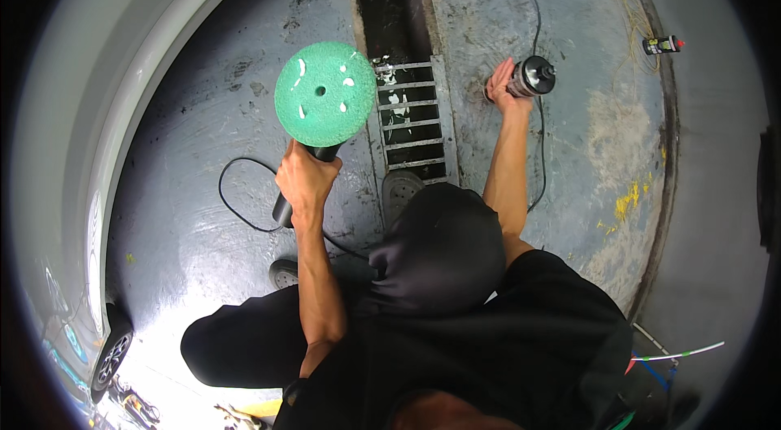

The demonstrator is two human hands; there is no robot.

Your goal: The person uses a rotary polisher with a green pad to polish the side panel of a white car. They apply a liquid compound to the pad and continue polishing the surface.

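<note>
My left hand (308,177) grips the black handle of a polisher (282,210). Its round green foam pad (323,116) faces up towards me, with several white dabs of what looks like polish around the centre hole. My right hand (511,94) is low over the floor to the right, around the lower part of a dark bottle (537,75) with a black nozzle cap. The bottle stands about upright, its cap towards me. The fingers of that hand are nearly straight along the bottle's left side; the thumb is hidden.
A pale car body (140,27) curves along the left, its wheel (113,350) at lower left. A metal floor grate (448,119) covers part of a drain channel (396,15). A black cord (238,216) loops on the floor. Near the right wall lies a spray can (659,45).
</note>
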